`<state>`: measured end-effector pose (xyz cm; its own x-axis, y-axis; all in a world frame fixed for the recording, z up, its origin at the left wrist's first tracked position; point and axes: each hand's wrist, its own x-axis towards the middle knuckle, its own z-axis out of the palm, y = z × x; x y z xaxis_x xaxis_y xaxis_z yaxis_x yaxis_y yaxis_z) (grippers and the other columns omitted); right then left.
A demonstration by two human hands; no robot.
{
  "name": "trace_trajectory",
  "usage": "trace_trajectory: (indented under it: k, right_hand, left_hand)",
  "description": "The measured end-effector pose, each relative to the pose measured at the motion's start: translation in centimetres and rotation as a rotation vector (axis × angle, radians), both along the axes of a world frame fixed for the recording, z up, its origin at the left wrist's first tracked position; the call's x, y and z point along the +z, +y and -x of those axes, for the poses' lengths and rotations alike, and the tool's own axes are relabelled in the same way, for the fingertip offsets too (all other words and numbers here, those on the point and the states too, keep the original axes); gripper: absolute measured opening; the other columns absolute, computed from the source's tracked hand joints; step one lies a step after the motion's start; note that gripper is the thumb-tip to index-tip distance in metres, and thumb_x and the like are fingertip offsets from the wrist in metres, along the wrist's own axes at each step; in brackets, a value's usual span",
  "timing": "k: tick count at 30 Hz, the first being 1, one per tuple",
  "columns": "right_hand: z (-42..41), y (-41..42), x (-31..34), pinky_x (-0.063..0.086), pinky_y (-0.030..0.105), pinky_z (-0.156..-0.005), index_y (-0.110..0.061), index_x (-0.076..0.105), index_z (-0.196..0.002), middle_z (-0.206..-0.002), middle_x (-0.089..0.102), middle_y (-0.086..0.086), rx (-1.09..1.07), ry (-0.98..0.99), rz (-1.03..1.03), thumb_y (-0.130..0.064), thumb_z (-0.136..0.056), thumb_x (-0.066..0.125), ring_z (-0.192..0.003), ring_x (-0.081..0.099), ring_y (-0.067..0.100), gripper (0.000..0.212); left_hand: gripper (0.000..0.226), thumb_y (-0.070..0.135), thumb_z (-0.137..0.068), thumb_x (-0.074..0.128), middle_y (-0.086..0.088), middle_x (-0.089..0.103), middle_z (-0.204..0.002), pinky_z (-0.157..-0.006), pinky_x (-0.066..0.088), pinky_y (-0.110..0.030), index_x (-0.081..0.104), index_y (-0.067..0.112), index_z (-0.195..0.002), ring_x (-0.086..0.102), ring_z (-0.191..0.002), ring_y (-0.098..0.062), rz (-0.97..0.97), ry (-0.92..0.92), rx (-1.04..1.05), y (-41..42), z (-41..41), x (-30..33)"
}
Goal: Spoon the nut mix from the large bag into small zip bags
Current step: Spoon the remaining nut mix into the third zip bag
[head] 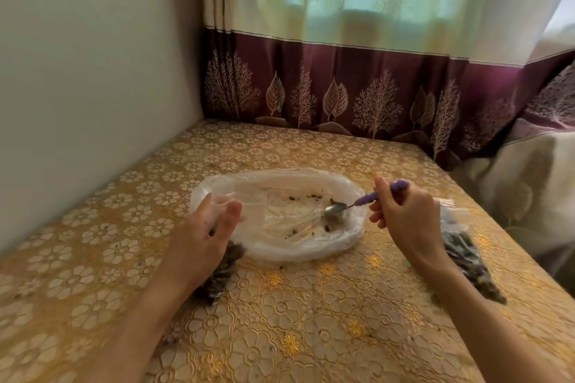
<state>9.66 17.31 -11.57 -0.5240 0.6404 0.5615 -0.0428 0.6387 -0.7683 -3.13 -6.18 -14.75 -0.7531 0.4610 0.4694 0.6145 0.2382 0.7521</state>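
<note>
Big bag [280, 246] lies flat mid-table, mouth rolled open wide, almost empty — only scattered nut bits and a small clump of mix [334, 217] at its right end.

Right hand [407, 214] grips the spoon [367, 199] by its purple beaded handle, fingers curled round the handle, thumb up along it. Spoon bowl is down inside the big bag, touching or just above that clump; can't tell if it's loaded.

Left hand [207, 232] holds a small zip bag [231, 250] at the big bag's left edge. Thumb and fingers are spread apart with the clear top of the zip bag pinched between them, mouth held up toward the big bag. The lower part of the zip bag, dark with mix, trails back under the wrist onto the table. Can't tell how wide the mouth is open — plastic is clear and blurred against the big bag.

Second zip bag [466, 258], filled with mix, lies on the table to the right, partly hidden behind the right forearm, near the table edge.

Table [311, 336] has a gold floral cloth; a few crumbs just in front of the big bag. Wall [93, 71] on the left, curtain [342, 56] behind with a maroon tree-print band.
</note>
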Motion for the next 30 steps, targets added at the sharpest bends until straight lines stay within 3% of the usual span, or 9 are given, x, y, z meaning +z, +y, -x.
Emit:
trace_trajectory:
  k: [5, 8, 11, 14, 16, 18, 21, 27, 30]
  right_hand:
    - [0.1, 0.2, 0.0, 0.044, 0.012, -0.041, -0.003, 0.066, -0.073, -0.062, 0.068, -0.005, -0.081, -0.045, -0.094, -0.025, -0.096, 0.052, -0.041, 0.059, 0.006, 0.035]
    - [0.4, 0.0, -0.1, 0.046, 0.016, -0.039, -0.002, 0.065, -0.07, -0.056, 0.066, -0.006, -0.066, 0.021, -0.02, -0.023, -0.096, 0.052, -0.039, 0.059, 0.009, 0.035]
    - [0.7, -0.2, -0.6, 0.046, 0.016, -0.039, -0.002, 0.064, -0.07, -0.056, 0.067, -0.004, -0.072, 0.082, 0.048, -0.023, -0.096, 0.051, -0.039, 0.059, 0.011, 0.036]
    - [0.7, 0.0, -1.4, 0.048, 0.015, -0.041, -0.003, 0.066, -0.07, -0.058, 0.067, 0.0, -0.111, 0.113, 0.087, -0.025, -0.096, 0.05, -0.041, 0.06, 0.009, 0.038]
    - [0.5, 0.4, -2.0, 0.048, 0.015, -0.042, -0.001, 0.068, -0.072, -0.058, 0.067, -0.001, -0.144, 0.134, 0.118, -0.026, -0.097, 0.049, -0.041, 0.06, 0.008, 0.04]
    - [0.4, 0.9, -2.5, 0.048, 0.014, -0.043, 0.001, 0.069, -0.076, -0.06, 0.067, -0.001, -0.182, 0.143, 0.133, -0.026, -0.097, 0.048, -0.042, 0.06, 0.007, 0.04]
    - [0.3, 1.5, -3.0, 0.047, 0.012, -0.043, 0.003, 0.069, -0.082, -0.063, 0.067, 0.002, -0.222, 0.148, 0.15, -0.025, -0.098, 0.047, -0.042, 0.06, 0.005, 0.039]
    - [0.9, 1.8, -3.4, 0.049, 0.012, -0.047, 0.003, 0.069, -0.085, -0.067, 0.068, 0.002, -0.244, 0.156, 0.195, -0.026, -0.097, 0.048, -0.046, 0.062, 0.003, 0.038]
    - [1.3, 1.6, -3.6, 0.052, 0.014, -0.051, 0.002, 0.067, -0.088, -0.072, 0.069, 0.005, -0.222, 0.137, 0.262, -0.027, -0.097, 0.049, -0.05, 0.064, 0.004, 0.035]
  left_hand:
    - [0.043, 0.07, -0.077, 0.026, 0.042, 0.06, -0.074, -0.058, 0.034, -0.003, 0.047, 0.042, -0.101, 0.053, -0.081, 0.025, 0.057, 0.05, 0.038, -0.1, 0.1, -0.5]
    - [0.036, 0.066, -0.079, 0.03, 0.034, 0.064, -0.071, -0.056, 0.039, -0.002, 0.049, 0.039, -0.095, 0.057, -0.07, 0.021, 0.052, 0.062, 0.044, -0.1, 0.2, -0.6]
    - [0.03, 0.065, -0.079, 0.032, 0.041, 0.06, -0.071, -0.058, 0.034, 0.005, 0.048, 0.042, -0.091, 0.056, -0.065, 0.023, 0.055, 0.055, 0.025, 0.0, 0.2, -0.6]
    - [0.041, 0.067, -0.077, 0.032, 0.024, 0.066, -0.066, -0.055, 0.039, 0.001, 0.05, 0.039, -0.1, 0.057, -0.061, 0.019, 0.047, 0.059, 0.029, 0.0, 0.4, -0.8]
    - [0.064, 0.069, -0.077, 0.028, 0.001, 0.07, -0.075, -0.049, 0.042, -0.008, 0.051, 0.026, -0.118, 0.057, -0.059, 0.005, 0.099, 0.082, 0.043, -0.1, 0.7, -0.9]
    - [0.072, 0.07, -0.076, 0.026, -0.011, 0.069, -0.08, -0.049, 0.041, -0.011, 0.051, 0.019, -0.12, 0.059, -0.062, -0.012, 0.172, 0.115, 0.069, -0.2, 0.9, -1.0]
    - [0.065, 0.07, -0.075, 0.025, -0.01, 0.066, -0.072, -0.046, 0.039, -0.013, 0.053, 0.023, -0.109, 0.062, -0.063, -0.022, 0.194, 0.131, 0.089, -0.2, 0.9, -0.9]
    - [0.07, 0.071, -0.074, 0.027, 0.015, 0.045, -0.069, -0.056, 0.04, -0.001, 0.056, 0.017, -0.108, 0.039, -0.057, 0.005, 0.161, 0.097, 0.084, 0.0, 0.8, -0.7]
    - [0.072, 0.08, -0.074, 0.024, 0.011, 0.051, -0.071, -0.054, 0.041, -0.006, 0.054, 0.022, -0.103, 0.043, -0.059, -0.002, 0.149, 0.072, 0.069, -0.2, 0.4, -0.5]
